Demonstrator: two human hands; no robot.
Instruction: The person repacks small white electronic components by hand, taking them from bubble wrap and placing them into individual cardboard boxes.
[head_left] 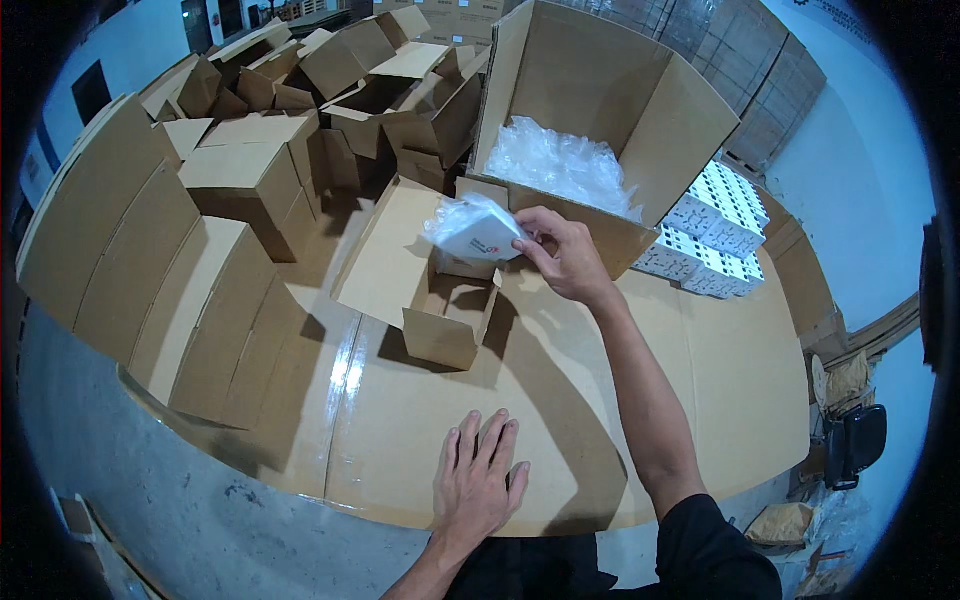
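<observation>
Between the thumb and fingers of my right hand (565,250) is a small white packet in clear plastic wrap (478,232). It hangs tilted over an open brown cardboard box (440,335), whose flaps stand spread out. Part of the box's inside is hidden by the packet. My left hand (482,475) lies flat on the cardboard-covered table (560,490), fingers stretched out, holding nothing. Behind my right hand stands a large open carton (590,60) with a heap of clear plastic bags (560,160) in it.
White patterned boxes (715,205) are stacked at the right beside the large carton. Closed brown boxes (190,320) stand in a row at the left. Several opened cartons (350,60) are piled at the back left. A black chair (855,440) is beyond the table's right edge.
</observation>
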